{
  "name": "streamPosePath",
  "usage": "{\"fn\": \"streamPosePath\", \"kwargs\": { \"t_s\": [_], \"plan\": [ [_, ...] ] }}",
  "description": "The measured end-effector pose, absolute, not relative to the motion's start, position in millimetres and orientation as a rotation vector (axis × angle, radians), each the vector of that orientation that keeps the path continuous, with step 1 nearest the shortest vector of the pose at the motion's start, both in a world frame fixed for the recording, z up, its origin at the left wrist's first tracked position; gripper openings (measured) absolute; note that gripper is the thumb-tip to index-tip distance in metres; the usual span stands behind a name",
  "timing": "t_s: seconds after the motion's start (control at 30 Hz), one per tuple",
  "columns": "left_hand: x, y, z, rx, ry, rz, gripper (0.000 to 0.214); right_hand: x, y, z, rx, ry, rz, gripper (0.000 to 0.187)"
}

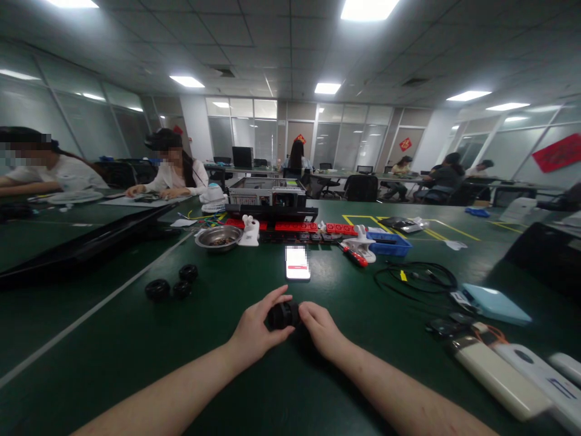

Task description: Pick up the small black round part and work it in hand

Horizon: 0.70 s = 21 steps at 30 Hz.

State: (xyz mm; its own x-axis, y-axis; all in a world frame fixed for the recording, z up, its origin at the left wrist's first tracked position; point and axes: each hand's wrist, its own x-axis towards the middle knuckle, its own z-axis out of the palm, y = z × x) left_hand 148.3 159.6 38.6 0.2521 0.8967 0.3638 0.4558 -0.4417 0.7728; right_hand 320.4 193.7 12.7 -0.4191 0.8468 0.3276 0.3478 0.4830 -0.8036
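Note:
Between my hands, just above the green table, is a black ribbed cylindrical part (284, 315). My left hand (254, 324) grips its left side, the thumb below and the fingers above. From the right, my right hand (320, 327) pinches the part's right end between thumb and curled fingers. Its exact kind is too dark and small to tell. A phone (298, 265) with a lit screen lies just beyond my hands. To the left, several black round parts (182, 289) of similar look rest on the table.
A metal bowl (219, 238) of small pieces, a red strip (295, 226) and an opened metal case (267, 192) stand farther back. Right are a red screwdriver (356, 257), a blue tray (389, 243), black cables (417, 278) and a light-blue box (494, 304). Other people sit at tables.

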Motion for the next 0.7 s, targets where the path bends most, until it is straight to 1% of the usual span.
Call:
{"fn": "streamPosePath", "kwargs": {
  "t_s": [0.1, 0.2, 0.23, 0.33, 0.4, 0.53, 0.6, 0.7],
  "plan": [
    [148, 159, 41, 1.956, 1.229, 1.072, 0.062, 321, 191, 16, -0.965, -2.021, 0.774, 0.032],
    [147, 162, 43, 1.789, 1.224, 1.051, 0.061, 323, 188, 22, -0.906, -2.071, 0.693, 0.015],
    [148, 163, 43, 1.725, 1.222, 1.05, 0.06, 324, 186, 24, -0.891, -2.088, 0.673, 0.015],
    [149, 168, 43, 1.548, 1.229, 1.046, 0.058, 325, 182, 30, -0.888, -2.138, 0.613, 0.03],
    [151, 170, 42, 1.458, 1.237, 1.031, 0.057, 325, 180, 32, -0.915, -2.166, 0.584, 0.036],
    [152, 169, 41, 1.47, 1.195, 1.047, 0.059, 324, 181, 29, -0.962, -2.154, 0.634, 0.044],
    [152, 167, 41, 1.574, 1.191, 1.082, 0.059, 324, 183, 26, -0.981, -2.115, 0.684, 0.041],
    [151, 164, 40, 1.793, 1.24, 1.096, 0.058, 324, 188, 21, -1.015, -2.102, 0.745, 0.024]
  ]
}}
